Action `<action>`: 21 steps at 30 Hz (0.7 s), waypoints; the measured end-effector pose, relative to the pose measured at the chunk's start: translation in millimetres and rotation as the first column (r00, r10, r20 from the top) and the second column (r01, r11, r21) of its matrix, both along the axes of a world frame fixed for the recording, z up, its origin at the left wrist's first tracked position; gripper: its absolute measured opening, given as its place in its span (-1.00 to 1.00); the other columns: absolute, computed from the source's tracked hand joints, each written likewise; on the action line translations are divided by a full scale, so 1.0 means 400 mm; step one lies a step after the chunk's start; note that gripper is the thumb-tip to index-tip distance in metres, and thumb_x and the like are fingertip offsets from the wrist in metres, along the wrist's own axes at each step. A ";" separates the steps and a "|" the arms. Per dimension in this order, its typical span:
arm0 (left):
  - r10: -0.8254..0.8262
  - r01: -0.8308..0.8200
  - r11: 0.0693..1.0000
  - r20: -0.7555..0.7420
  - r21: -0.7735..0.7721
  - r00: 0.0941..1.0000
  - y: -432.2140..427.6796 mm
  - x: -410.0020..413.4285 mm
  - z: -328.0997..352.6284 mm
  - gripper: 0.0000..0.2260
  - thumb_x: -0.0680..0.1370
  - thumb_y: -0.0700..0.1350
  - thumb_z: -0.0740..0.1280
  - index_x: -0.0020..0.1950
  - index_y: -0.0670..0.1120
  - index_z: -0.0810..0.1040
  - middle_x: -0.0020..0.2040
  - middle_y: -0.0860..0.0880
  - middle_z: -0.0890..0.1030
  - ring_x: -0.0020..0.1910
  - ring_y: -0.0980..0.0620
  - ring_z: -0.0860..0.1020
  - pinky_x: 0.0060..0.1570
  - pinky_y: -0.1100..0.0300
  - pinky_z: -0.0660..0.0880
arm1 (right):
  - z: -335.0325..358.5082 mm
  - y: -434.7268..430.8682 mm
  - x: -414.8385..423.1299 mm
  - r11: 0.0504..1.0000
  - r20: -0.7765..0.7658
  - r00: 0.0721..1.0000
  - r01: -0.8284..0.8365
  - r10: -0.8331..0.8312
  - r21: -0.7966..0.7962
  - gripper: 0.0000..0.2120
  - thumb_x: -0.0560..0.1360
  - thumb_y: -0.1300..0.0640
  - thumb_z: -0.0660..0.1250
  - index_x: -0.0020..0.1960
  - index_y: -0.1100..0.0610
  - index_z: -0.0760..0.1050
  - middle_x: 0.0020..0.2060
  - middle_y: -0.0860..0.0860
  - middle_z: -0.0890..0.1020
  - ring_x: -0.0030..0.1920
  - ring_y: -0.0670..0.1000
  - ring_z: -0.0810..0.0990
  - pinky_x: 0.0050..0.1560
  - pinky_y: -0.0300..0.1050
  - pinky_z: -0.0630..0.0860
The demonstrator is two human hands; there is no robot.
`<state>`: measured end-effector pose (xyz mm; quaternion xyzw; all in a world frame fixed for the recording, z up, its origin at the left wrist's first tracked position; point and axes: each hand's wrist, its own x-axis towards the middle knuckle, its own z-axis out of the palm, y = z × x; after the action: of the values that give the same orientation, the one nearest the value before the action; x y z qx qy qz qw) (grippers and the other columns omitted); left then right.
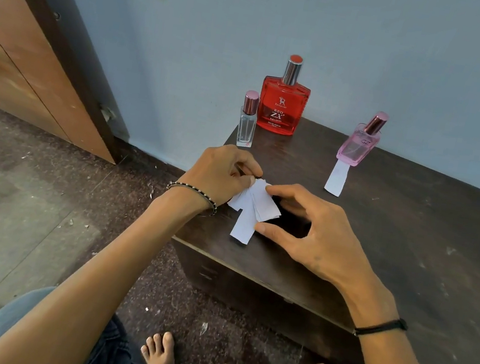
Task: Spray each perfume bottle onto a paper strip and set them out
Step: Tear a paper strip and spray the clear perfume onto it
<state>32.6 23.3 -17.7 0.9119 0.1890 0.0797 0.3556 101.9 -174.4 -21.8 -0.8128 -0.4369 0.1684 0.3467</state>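
A fan of several white paper strips (255, 208) lies near the left front of the dark wooden table (397, 240). My left hand (222, 172) pinches the top ends of the strips. My right hand (303, 230) touches the bundle with index finger and thumb tips spread. A small clear bottle (248, 121) and a large red bottle (283, 103) stand at the table's far left corner. A pink bottle (359, 143) stands at the back, with one paper strip (336, 179) lying in front of it.
A grey-blue wall rises right behind the table. A wooden door (15, 55) and its dark frame stand at the left. My knees and bare feet (158, 355) are on the speckled floor below the table's front edge.
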 end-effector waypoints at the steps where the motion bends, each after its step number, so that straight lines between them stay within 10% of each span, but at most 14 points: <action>1: -0.001 0.001 1.000 -0.002 -0.003 1.000 0.001 0.001 0.000 -0.86 0.55 -0.20 0.40 0.06 -0.05 0.70 -0.13 0.09 0.61 -0.24 0.30 0.51 -0.23 0.67 0.35 | -0.001 0.000 0.001 1.000 -0.002 1.000 0.006 -0.006 0.009 -0.47 0.43 -0.12 0.50 0.36 -0.10 0.47 0.32 -0.18 0.55 0.23 -0.26 0.51 0.15 -0.57 0.34; 21: 0.103 -0.110 0.934 -0.041 -0.339 0.994 0.026 0.005 0.006 -0.82 0.60 -0.24 0.30 0.11 -0.12 0.67 -0.10 -0.08 0.68 -0.21 0.07 0.65 -0.31 0.31 0.59 | -0.012 0.046 -0.020 0.966 0.317 0.946 -0.023 -0.062 0.258 -0.80 0.46 0.20 0.50 0.08 0.12 0.71 -0.02 0.00 0.75 -0.01 -0.09 0.67 0.07 -0.21 0.61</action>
<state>34.5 33.9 -15.3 0.8258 0.2530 0.0547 0.5011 93.7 -156.1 -26.6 -0.7814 -0.4978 -0.0285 0.3752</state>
